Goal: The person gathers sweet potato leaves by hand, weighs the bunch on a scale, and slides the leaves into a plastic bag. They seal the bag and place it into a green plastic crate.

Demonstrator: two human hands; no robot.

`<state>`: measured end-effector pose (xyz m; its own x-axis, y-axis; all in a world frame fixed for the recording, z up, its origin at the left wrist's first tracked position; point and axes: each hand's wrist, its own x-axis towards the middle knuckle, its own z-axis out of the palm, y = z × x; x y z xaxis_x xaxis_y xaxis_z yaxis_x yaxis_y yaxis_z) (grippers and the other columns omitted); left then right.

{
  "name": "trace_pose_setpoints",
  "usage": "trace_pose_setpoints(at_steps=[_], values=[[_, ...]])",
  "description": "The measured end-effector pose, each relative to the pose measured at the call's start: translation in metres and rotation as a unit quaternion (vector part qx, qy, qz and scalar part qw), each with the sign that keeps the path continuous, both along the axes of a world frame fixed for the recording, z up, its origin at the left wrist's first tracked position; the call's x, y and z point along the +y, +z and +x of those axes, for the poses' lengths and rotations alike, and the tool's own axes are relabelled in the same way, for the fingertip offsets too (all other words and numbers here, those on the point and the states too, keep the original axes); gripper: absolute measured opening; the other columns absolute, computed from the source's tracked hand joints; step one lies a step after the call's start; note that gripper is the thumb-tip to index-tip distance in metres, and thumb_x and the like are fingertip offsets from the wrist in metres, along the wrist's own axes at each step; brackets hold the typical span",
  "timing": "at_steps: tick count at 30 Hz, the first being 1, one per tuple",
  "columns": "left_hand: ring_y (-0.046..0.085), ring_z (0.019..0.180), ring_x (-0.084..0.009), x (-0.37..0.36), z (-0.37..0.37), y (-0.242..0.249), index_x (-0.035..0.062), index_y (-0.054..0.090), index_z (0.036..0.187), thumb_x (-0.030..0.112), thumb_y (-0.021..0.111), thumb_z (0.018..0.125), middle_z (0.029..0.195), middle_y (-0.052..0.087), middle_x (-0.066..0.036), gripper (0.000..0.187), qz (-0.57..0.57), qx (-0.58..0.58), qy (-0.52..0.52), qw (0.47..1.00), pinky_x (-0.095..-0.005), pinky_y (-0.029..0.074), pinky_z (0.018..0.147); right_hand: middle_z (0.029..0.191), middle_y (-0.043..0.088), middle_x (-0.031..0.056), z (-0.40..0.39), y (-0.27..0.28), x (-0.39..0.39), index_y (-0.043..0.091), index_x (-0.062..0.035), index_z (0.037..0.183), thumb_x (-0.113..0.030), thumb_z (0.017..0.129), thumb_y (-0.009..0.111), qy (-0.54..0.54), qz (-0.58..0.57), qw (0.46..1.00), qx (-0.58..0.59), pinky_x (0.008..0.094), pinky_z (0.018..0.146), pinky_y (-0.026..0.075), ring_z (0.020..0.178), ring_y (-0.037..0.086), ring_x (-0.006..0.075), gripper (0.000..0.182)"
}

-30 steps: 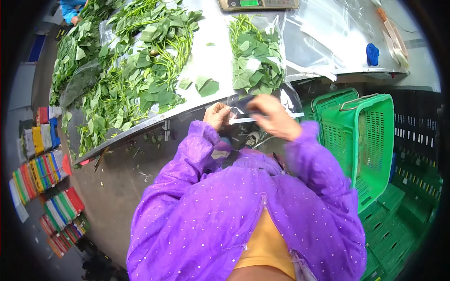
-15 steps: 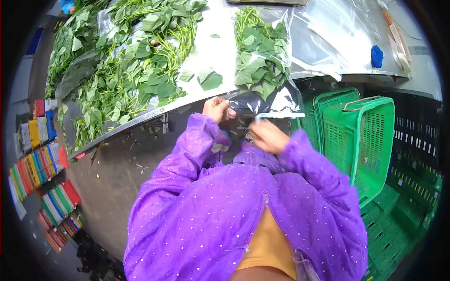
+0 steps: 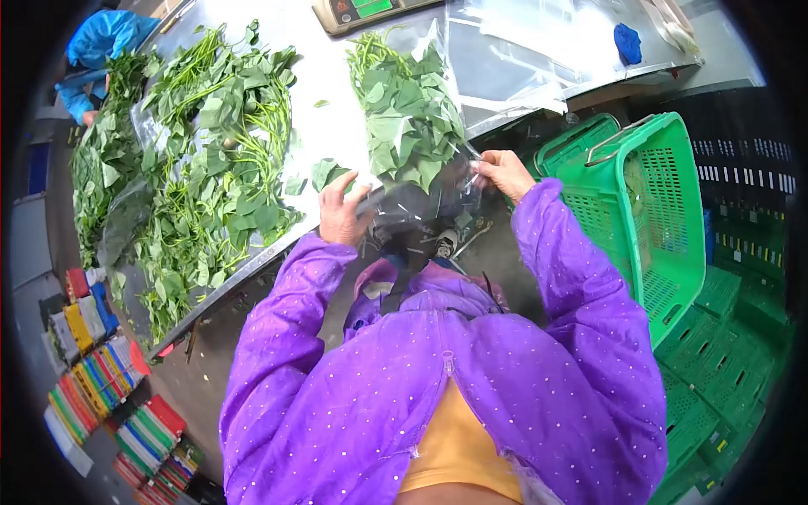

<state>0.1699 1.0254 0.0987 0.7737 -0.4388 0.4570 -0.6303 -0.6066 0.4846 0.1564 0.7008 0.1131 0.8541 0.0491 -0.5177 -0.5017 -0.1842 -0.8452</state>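
A clear plastic bag [image 3: 404, 202] filled with leafy greens [image 3: 412, 118] lies on the metal table, its bottom end hanging over the front edge. My left hand [image 3: 342, 212] is at the bag's left side, fingers bent against the plastic near the table edge. At the right side, my right hand [image 3: 503, 174] pinches the bag's edge between thumb and fingers. A large heap of loose greens [image 3: 227, 160] spreads over the table to the left of the bag.
Green crates [image 3: 631, 219] stand right of the table. A scale [image 3: 362, 12] sits at the back. A blue crumpled item [image 3: 627, 44] lies back right. A co-worker's blue sleeve [image 3: 109, 38] shows far left, with coloured stacks [image 3: 101, 370] below.
My hands have moved apart to opposite sides of the bag. The view has shifted, showing more of the scale and the co-worker. The bag's white-edged end no longer shows as a straight strip.
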Motion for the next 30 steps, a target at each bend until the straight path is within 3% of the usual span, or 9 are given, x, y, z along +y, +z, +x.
trace_pose_setpoints(at_steps=[3, 8, 9, 12, 15, 18, 25, 26, 30], values=[[0.05, 0.102, -0.0276, -0.003, 0.009, -0.005, 0.0102, 0.059, 0.076, 0.003, 0.067, 0.051, 0.11, 0.054, -0.006, 0.026, 0.018, -0.03, -0.061, 0.997, -0.041, 0.037, 0.084, 0.073, 0.061, 0.0028, -0.005, 0.005, 0.002, 0.062, -0.0006, 0.086, -0.028, 0.09, 0.05, -0.013, 0.027, 0.999, 0.033, 0.0216, 0.057, 0.041, 0.06, 0.053, 0.0082, 0.03], [0.054, 0.099, -0.0245, 0.011, 0.012, -0.012, 0.0097, 0.057, 0.076, 0.006, 0.064, 0.058, 0.105, 0.058, -0.005, 0.02, 0.02, -0.058, -0.085, 0.995, -0.0382, 0.04, 0.083, 0.069, 0.061, 0.001, -0.015, 0.003, -0.019, 0.063, 0.0013, 0.092, -0.027, 0.091, 0.049, -0.04, -0.011, 0.998, 0.047, 0.0219, 0.055, 0.041, 0.062, 0.056, 0.0071, 0.031], [0.054, 0.1, -0.0245, 0.013, 0.012, -0.012, 0.0094, 0.056, 0.075, 0.006, 0.064, 0.058, 0.106, 0.058, -0.005, 0.019, 0.024, -0.061, -0.085, 0.994, -0.0386, 0.04, 0.084, 0.088, 0.063, 0.0071, -0.013, 0.002, -0.028, 0.059, -0.002, 0.107, -0.018, 0.088, 0.051, 0.025, -0.067, 0.996, 0.054, 0.0261, 0.067, 0.044, 0.078, 0.06, 0.0155, 0.026], [0.053, 0.106, -0.0247, 0.015, 0.013, -0.008, 0.0076, 0.054, 0.073, 0.007, 0.063, 0.061, 0.113, 0.057, -0.007, 0.016, 0.041, -0.053, -0.098, 0.993, -0.0404, 0.039, 0.089, 0.118, 0.053, 0.0113, -0.011, 0.045, -0.004, 0.052, -0.0105, 0.119, -0.007, 0.077, 0.057, 0.119, -0.395, 0.818, -0.401, 0.0333, 0.089, 0.039, 0.107, 0.051, 0.0241, 0.043], [0.049, 0.114, -0.028, 0.017, 0.018, -0.005, 0.0056, 0.052, 0.07, 0.002, 0.064, 0.057, 0.121, 0.054, -0.01, 0.018, 0.059, -0.027, -0.142, 0.988, -0.0426, 0.037, 0.093, 0.137, 0.037, 0.0064, -0.011, 0.052, 0.002, 0.046, -0.0204, 0.126, -0.003, 0.068, 0.059, 0.372, -0.454, 0.689, -0.425, 0.0395, 0.102, 0.024, 0.126, 0.033, 0.0263, 0.061], [0.047, 0.116, -0.0284, 0.023, 0.024, -0.005, 0.0049, 0.05, 0.071, 0.0, 0.063, 0.059, 0.122, 0.053, -0.011, 0.018, 0.087, -0.007, -0.175, 0.981, -0.043, 0.036, 0.095, 0.133, 0.042, 0.001, -0.006, 0.035, -0.002, 0.052, -0.0236, 0.119, -0.007, 0.068, 0.058, 0.412, -0.385, 0.685, -0.462, 0.0421, 0.102, 0.025, 0.125, 0.036, 0.0216, 0.054], [0.048, 0.117, -0.0281, 0.04, 0.03, -0.006, 0.0052, 0.049, 0.077, -0.001, 0.062, 0.065, 0.12, 0.054, -0.01, 0.018, 0.1, 0.021, -0.185, 0.978, -0.0429, 0.035, 0.098, 0.114, 0.055, 0.0097, -0.013, 0.027, -0.01, 0.054, -0.009, 0.114, -0.012, 0.075, 0.062, 0.24, -0.259, 0.84, -0.412, 0.0372, 0.091, 0.038, 0.108, 0.052, 0.0266, 0.039], [0.048, 0.116, -0.028, 0.04, 0.029, -0.006, 0.0056, 0.049, 0.077, -0.001, 0.062, 0.065, 0.12, 0.055, -0.01, 0.019, 0.102, 0.019, -0.184, 0.977, -0.0426, 0.035, 0.098, 0.107, 0.057, 0.0121, -0.024, 0.028, -0.003, 0.053, -0.0027, 0.112, -0.018, 0.079, 0.063, 0.052, -0.129, 0.953, -0.269, 0.0338, 0.084, 0.043, 0.097, 0.056, 0.0235, 0.037], [0.049, 0.116, -0.0268, 0.04, 0.028, -0.013, 0.0074, 0.05, 0.082, 0.001, 0.064, 0.066, 0.119, 0.055, -0.01, 0.022, 0.113, -0.008, -0.172, 0.979, -0.0404, 0.034, 0.097, 0.081, 0.061, 0.008, -0.022, -0.006, 0.014, 0.058, 0.0056, 0.095, -0.026, 0.084, 0.061, 0.004, -0.032, 0.998, -0.051, 0.0255, 0.07, 0.045, 0.076, 0.057, 0.013, 0.034]])
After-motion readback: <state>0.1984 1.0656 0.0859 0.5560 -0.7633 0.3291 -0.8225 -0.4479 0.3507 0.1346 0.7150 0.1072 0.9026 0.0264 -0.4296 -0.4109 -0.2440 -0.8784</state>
